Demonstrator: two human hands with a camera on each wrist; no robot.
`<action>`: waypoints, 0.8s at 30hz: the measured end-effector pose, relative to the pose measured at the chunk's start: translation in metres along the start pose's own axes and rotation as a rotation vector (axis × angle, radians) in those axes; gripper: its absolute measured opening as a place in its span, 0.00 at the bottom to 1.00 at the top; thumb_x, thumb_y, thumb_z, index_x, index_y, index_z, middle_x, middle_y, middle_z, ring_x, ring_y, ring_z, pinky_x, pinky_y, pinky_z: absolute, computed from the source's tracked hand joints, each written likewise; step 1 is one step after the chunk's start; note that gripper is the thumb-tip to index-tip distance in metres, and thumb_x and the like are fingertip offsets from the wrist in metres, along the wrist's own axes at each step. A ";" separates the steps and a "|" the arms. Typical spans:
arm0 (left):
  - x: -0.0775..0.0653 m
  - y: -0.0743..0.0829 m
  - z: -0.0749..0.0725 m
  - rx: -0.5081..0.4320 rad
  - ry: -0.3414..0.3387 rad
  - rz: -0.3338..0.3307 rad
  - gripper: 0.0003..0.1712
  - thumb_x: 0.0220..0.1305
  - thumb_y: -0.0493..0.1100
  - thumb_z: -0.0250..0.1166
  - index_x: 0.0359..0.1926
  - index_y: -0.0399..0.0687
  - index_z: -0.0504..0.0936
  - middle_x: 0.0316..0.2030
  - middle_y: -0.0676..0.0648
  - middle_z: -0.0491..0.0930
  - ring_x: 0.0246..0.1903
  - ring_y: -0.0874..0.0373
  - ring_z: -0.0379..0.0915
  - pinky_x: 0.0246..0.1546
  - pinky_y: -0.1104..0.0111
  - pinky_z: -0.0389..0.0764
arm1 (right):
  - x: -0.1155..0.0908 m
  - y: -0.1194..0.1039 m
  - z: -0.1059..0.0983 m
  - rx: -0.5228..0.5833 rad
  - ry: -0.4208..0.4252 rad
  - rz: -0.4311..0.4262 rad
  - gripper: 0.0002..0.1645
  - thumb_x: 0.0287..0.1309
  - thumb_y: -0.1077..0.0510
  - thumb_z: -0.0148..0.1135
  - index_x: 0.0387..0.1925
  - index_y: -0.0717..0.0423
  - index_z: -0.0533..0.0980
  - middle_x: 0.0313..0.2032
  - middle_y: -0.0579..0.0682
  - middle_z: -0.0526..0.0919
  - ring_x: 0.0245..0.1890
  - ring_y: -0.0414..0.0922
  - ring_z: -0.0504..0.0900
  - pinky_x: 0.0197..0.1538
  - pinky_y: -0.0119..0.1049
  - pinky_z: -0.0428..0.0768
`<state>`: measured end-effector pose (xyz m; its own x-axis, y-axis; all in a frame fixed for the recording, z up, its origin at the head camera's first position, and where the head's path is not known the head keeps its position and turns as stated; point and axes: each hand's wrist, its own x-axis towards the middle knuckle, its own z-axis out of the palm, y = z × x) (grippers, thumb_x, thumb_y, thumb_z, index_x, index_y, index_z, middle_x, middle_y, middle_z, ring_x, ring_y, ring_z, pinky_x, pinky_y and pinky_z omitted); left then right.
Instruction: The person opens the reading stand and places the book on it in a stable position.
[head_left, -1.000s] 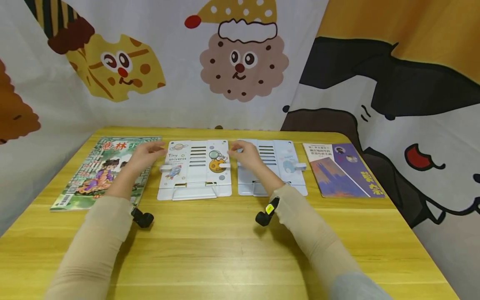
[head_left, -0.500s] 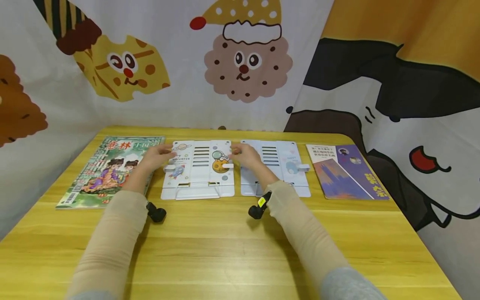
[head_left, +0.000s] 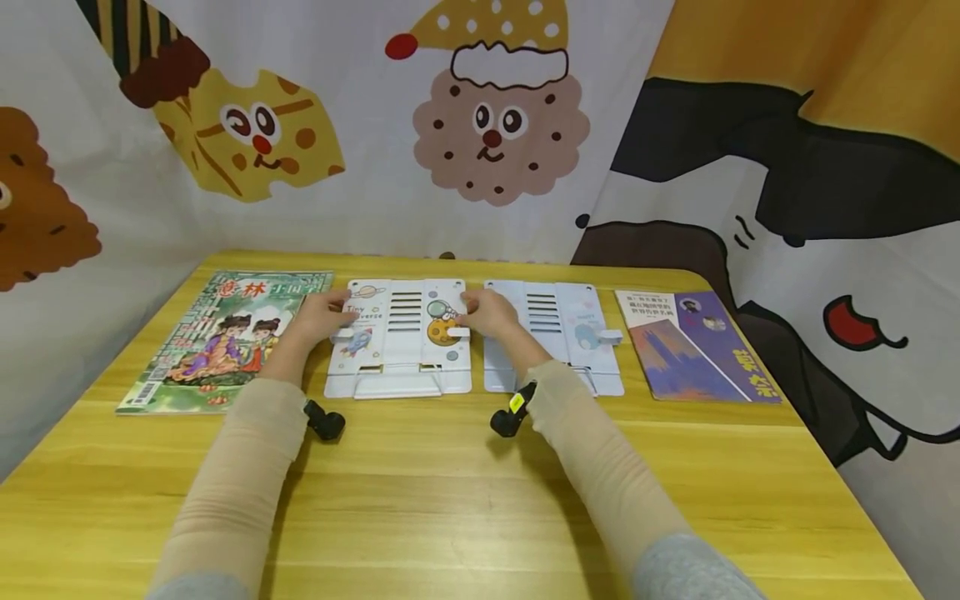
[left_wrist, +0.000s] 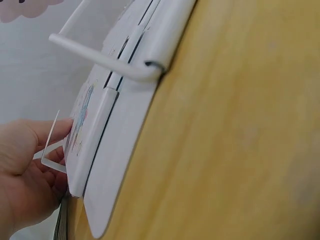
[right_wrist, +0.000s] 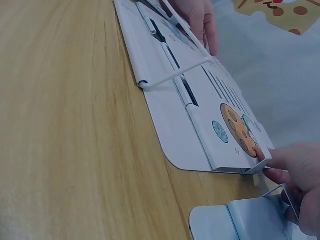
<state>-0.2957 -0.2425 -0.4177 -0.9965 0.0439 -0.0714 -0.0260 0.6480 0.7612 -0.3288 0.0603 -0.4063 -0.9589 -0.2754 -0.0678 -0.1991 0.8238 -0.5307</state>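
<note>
A white metal book stand (head_left: 407, 352) printed with a planet, a rocket and an astronaut lies folded flat on the wooden table. My left hand (head_left: 318, 322) pinches its left edge, thumb on the printed face and the other fingers curled beside and below the edge, as the left wrist view of the stand (left_wrist: 95, 135) shows. At the right edge, my right hand (right_wrist: 300, 167) grips with the thumb on top near the page clip. A second, pale blue-white book stand (head_left: 543, 350) lies just to the right, partly covered by my right hand and wrist.
A green illustrated magazine (head_left: 202, 333) lies left of the stands, partly under my left forearm. On the right lies a purple and white book (head_left: 697, 350). Behind the wooden table (head_left: 450, 500) hangs a cartoon-printed curtain (head_left: 360, 225).
My left hand has moved right from over the magazine onto the stand's left edge. My right hand has closed on its right edge. The head view has shifted slightly.
</note>
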 end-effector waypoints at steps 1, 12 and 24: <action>0.000 0.000 0.000 0.002 0.004 -0.001 0.33 0.61 0.44 0.59 0.65 0.40 0.60 0.54 0.33 0.66 0.52 0.41 0.62 0.48 0.52 0.68 | 0.000 0.000 0.000 0.010 -0.002 -0.002 0.35 0.50 0.46 0.64 0.61 0.46 0.67 0.44 0.45 0.77 0.42 0.41 0.74 0.42 0.35 0.71; -0.002 0.003 -0.003 -0.051 0.099 0.014 0.37 0.59 0.45 0.61 0.67 0.50 0.56 0.51 0.38 0.66 0.44 0.46 0.64 0.35 0.60 0.73 | -0.005 0.000 -0.007 0.100 0.064 -0.080 0.41 0.48 0.49 0.66 0.64 0.47 0.62 0.38 0.44 0.77 0.35 0.42 0.73 0.36 0.34 0.72; -0.018 0.022 -0.009 -0.140 0.282 0.153 0.39 0.55 0.37 0.65 0.66 0.49 0.59 0.45 0.43 0.67 0.38 0.54 0.63 0.25 0.74 0.67 | -0.018 -0.009 -0.012 0.232 0.201 -0.112 0.48 0.45 0.52 0.68 0.66 0.35 0.55 0.35 0.39 0.72 0.21 0.43 0.69 0.24 0.34 0.73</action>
<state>-0.2793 -0.2357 -0.3937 -0.9719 -0.0919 0.2166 0.1344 0.5390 0.8315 -0.3122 0.0632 -0.3903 -0.9588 -0.2361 0.1579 -0.2769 0.6527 -0.7052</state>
